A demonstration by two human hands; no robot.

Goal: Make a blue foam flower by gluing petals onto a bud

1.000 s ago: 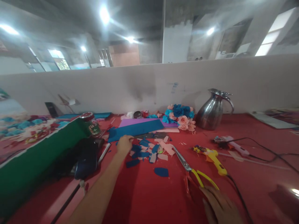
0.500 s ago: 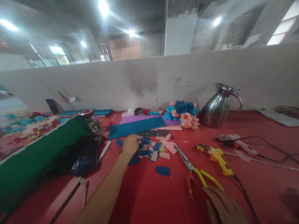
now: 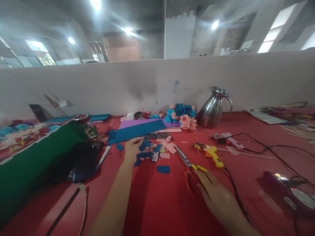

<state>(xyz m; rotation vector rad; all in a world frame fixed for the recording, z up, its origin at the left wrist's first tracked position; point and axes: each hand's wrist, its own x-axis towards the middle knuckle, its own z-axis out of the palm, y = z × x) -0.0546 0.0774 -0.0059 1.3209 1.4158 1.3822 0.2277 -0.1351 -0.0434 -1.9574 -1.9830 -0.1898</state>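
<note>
**A:** ok so what are we looking at, fingers first?

**B:** The left hand [image 3: 133, 147] has its fingers bent down onto the blue scraps [image 3: 145, 152], touching the left edge of the pile. We can't tell if it's pinching a piece or just resting there, too blurry. The right hand [image 3: 216, 193] is loose, with the fingers stretched out flat over the yellow handles of the scissors [image 3: 183, 157]. It isn't wrapped round them.

**A:** And where does that stuff sit?

**B:** The scraps are mid-table on the red table cover [image 3: 159, 203], mixed with some pink offcuts [image 3: 169, 147]. The scissors lie just right of the pile, blades pointing far-left and handles near us under the fingertips. One bigger blue cut piece [image 3: 163, 169] lies apart, nearer than the pile.

**A:** Further out?

**B:** A blue sheet [image 3: 135, 131] lies over a purple sheet [image 3: 137, 123] just beyond the left hand. There's a yellow glue gun [image 3: 213, 153] right of the scissors and a white glue gun [image 3: 228, 139] past that. Paper flowers [image 3: 180, 114] and a steel jug [image 3: 213, 108] sit far back by the wall. A green roll [image 3: 36, 157] is way off left.
</note>
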